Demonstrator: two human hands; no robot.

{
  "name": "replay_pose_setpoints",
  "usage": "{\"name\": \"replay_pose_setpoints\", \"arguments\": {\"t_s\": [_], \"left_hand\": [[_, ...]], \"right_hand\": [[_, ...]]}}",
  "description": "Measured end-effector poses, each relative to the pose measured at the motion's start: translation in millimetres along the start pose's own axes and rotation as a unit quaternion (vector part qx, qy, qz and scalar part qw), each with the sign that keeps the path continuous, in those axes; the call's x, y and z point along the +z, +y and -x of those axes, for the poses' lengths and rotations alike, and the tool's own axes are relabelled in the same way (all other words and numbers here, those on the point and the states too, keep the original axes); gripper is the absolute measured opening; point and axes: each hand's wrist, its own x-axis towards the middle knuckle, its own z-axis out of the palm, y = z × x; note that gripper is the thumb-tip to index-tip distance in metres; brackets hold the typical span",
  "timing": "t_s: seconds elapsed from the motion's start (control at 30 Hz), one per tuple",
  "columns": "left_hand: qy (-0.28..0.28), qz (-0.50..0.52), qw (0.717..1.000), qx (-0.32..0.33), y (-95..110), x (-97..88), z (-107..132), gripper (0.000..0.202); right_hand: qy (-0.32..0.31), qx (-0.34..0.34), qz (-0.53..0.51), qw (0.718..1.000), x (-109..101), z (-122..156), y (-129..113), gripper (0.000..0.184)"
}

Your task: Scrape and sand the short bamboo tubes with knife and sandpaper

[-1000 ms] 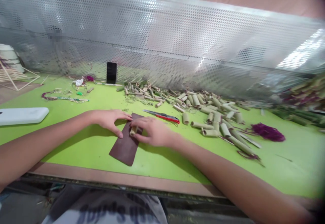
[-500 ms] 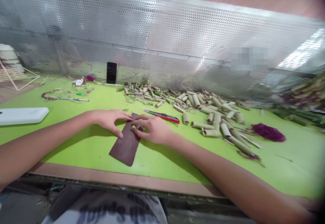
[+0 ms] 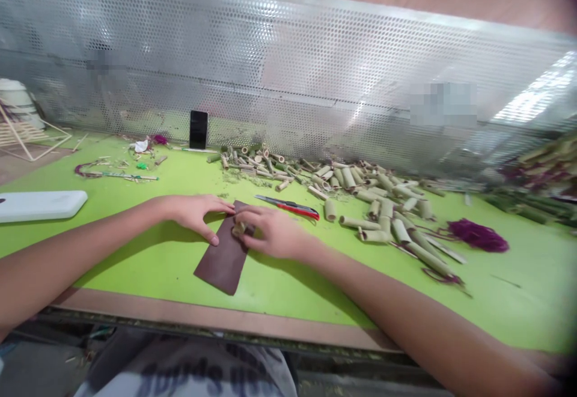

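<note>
A brown sheet of sandpaper lies flat on the green tabletop, slanting toward me. My left hand rests at its left edge, thumb and fingers spread, the fingertips near the sheet's far end. Between the thumb and fingers of my right hand is a short bamboo tube, held against the sandpaper; my fingers hide part of it. Just beyond the right hand lies a red utility knife with its blade out.
Many cut bamboo pieces are heaped at the back and right. Purple string lies farther right. A phone leans on the perforated metal screen. At left are a white case and a stick frame.
The bamboo tube has shifted slightly and turned on the sandpaper in my right hand. My left hand and the sheet have stayed in place.
</note>
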Motion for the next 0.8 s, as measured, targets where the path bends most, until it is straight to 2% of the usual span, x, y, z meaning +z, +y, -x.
{"name": "replay_pose_setpoints", "arguments": {"t_s": [0.07, 0.13, 0.2, 0.3, 0.4, 0.47, 0.57, 0.63, 0.67, 0.73, 0.8], "left_hand": [[-0.004, -0.001, 1.000, -0.005, 1.1, -0.6, 0.0, 0.106], [-0.004, 0.001, 1.000, -0.007, 1.9, -0.8, 0.0, 0.107], [-0.002, 0.004, 1.000, -0.004, 1.7, -0.6, 0.0, 0.106], [-0.002, 0.008, 1.000, -0.001, 0.1, 0.4, -0.2, 0.103], [-0.001, 0.009, 1.000, 0.000, -1.3, 1.0, -0.5, 0.101], [0.003, 0.006, 1.000, 0.003, -1.1, 0.8, -0.5, 0.101], [0.003, -0.002, 1.000, 0.001, 0.2, 0.1, -0.5, 0.104], [0.001, -0.004, 1.000, 0.001, 0.6, -0.1, -0.5, 0.104], [0.001, -0.004, 1.000, 0.003, 0.4, 0.0, -0.5, 0.104], [0.002, -0.004, 1.000, 0.006, -0.7, 0.5, -0.6, 0.103], [0.002, -0.004, 1.000, 0.007, -2.2, 1.1, -0.6, 0.101]], "right_hand": [[0.019, 0.084, 0.040, 0.995, -4.8, -0.4, 12.6, 0.026], [0.026, 0.120, 0.058, 0.991, -6.1, -0.1, 11.3, 0.027], [0.024, 0.087, 0.030, 0.996, -3.2, 0.9, -3.1, 0.025], [0.003, -0.021, -0.035, 0.999, 3.9, 1.9, -29.2, 0.024], [-0.017, -0.068, -0.048, 0.996, 5.3, 1.3, -32.9, 0.028], [-0.016, -0.038, -0.038, 0.998, 1.8, 0.3, -20.8, 0.027], [-0.003, 0.081, 0.012, 0.997, -4.9, -0.8, -0.7, 0.026], [0.007, 0.149, 0.055, 0.987, -6.3, -0.8, 2.2, 0.027], [0.010, 0.157, 0.067, 0.985, -5.7, -0.5, -0.4, 0.027], [0.004, 0.108, 0.050, 0.993, -2.9, 0.3, -10.6, 0.026], [-0.018, 0.000, -0.014, 1.000, -0.2, 0.8, -20.2, 0.025]]}}
